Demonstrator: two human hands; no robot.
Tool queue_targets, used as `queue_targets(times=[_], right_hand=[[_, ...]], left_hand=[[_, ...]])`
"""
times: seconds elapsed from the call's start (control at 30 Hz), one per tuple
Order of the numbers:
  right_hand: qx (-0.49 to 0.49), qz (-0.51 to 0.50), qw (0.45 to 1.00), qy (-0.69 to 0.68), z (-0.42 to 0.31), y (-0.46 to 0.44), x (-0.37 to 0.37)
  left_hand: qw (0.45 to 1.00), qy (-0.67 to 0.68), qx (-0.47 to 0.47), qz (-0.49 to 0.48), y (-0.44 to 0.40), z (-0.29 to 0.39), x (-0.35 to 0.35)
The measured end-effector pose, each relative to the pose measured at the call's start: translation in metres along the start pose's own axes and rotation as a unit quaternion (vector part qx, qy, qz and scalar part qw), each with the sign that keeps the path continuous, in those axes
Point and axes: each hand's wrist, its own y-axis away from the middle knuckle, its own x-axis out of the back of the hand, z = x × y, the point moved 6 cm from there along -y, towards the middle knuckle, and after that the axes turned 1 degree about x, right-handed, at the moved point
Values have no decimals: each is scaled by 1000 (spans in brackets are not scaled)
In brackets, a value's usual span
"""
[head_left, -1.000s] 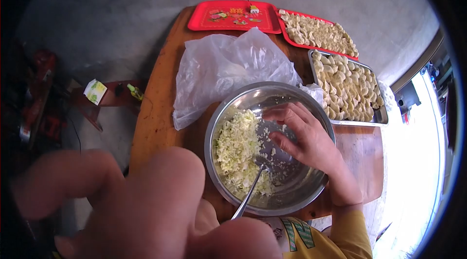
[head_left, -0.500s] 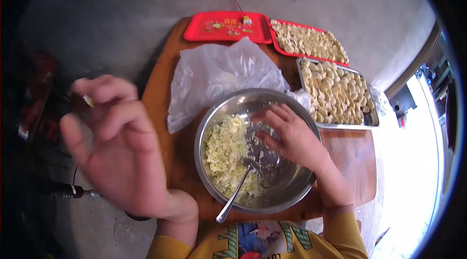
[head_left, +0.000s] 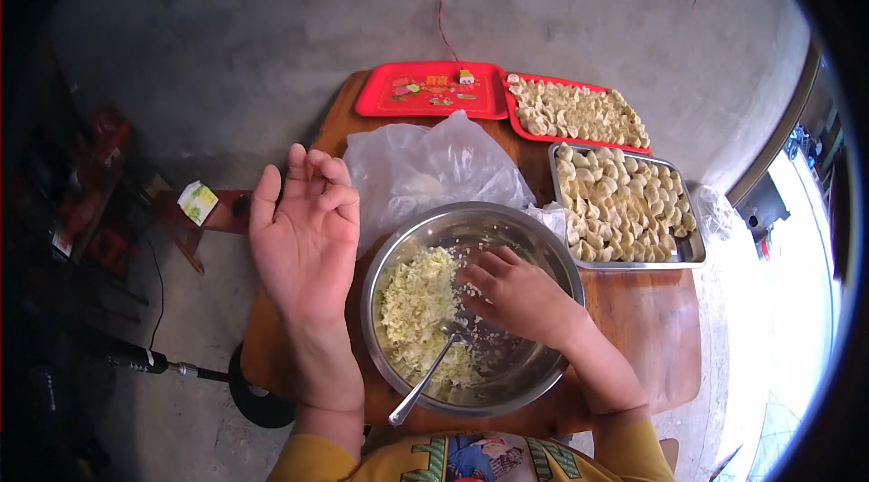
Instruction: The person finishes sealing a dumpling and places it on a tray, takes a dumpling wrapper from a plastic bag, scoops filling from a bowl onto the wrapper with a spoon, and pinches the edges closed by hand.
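Observation:
A steel bowl (head_left: 550,337) holds chopped pale-green cabbage filling (head_left: 412,310) heaped toward its left side. A metal spoon (head_left: 424,384) rests in it, handle leaning over the near rim. My right hand (head_left: 520,296) is inside the bowl at the edge of the filling, palm down, with bent fingers somewhat apart; their tips partly hide, and I see nothing held. My left hand (head_left: 308,233) is raised left of the bowl, palm up and empty, its fingers loosely curled and apart. Behind the bowl lies a crumpled clear plastic bag (head_left: 425,161), with something pale faintly visible inside.
Shaped dumplings fill a metal tray (head_left: 625,266) and a red tray (head_left: 520,127) at the right. Another red tray (head_left: 385,104) with printed designs stands at the back of the wooden table (head_left: 652,328). A small packet (head_left: 197,202) lies on a stool at the left.
My left hand has lowered and moved right, its palm turned up. My right hand's fingers have bent further down into the bowl. The view has tilted slightly upward.

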Motion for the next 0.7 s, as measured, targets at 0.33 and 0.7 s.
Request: queue_targets(times=[0.33,0.7], right_hand=[[-52,-86,994,31,-6,17,-15],[-33,-88,995,38,-7,20,-15]], left_hand=[[997,-56,-26,52,-3,1,12],[995,-83,-15,52,1,-1,6]])
